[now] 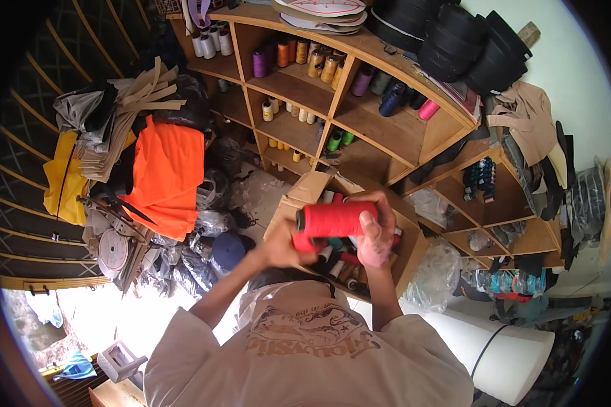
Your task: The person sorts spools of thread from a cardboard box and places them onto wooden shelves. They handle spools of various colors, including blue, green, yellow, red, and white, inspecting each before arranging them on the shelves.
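Observation:
A large spool of red thread [338, 220] lies sideways across my right hand [377, 234], whose thumb and fingers wrap round its right end. Just below and to the left, my left hand [283, 245] is closed round a second red spool [305, 242], only partly visible and smeared by motion. Both hands are over an open cardboard box [299, 192] in front of my body. Inside it lie several thread spools [349, 259] in red, white, black and green, partly hidden by my hands and forearms.
Beyond the box stands a wooden cubby shelf [288, 85] with thread cones sorted by colour. Orange cloth [166, 178] and other fabric are heaped at the left. A clear plastic bag [433, 275] sits right of the box, near a white roll [512, 359] and a lower shelf [485, 210].

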A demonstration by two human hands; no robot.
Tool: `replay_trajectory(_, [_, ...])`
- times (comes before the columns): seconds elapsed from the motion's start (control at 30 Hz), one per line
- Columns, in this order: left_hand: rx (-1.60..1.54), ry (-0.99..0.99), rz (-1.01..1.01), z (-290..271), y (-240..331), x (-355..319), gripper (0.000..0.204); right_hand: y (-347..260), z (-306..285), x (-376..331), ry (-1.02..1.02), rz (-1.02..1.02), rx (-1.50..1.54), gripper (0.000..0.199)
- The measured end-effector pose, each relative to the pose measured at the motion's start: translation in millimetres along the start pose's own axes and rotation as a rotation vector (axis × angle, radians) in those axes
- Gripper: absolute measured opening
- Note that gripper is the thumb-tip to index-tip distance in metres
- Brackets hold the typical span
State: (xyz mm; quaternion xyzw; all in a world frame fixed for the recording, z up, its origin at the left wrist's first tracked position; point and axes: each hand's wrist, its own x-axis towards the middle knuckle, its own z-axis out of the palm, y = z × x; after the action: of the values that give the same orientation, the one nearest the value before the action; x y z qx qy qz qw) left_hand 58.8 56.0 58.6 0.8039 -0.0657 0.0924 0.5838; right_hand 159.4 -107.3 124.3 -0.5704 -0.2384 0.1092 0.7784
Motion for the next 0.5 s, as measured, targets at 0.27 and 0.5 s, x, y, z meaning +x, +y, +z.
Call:
replay_trajectory(0.27, [0.133,-0.127,0.113,-17.0,84.7,-3.7,0.039,19.3,-13.3,5.8,0.106,-0.191,-0.576,0.021])
replay_trajectory(0.5, [0.614,0.191,0.199,-83.9,79.6,47.6,0.037,24.2,-14.7,-1.7,-0.361,-0.110,-0.490,0.019])
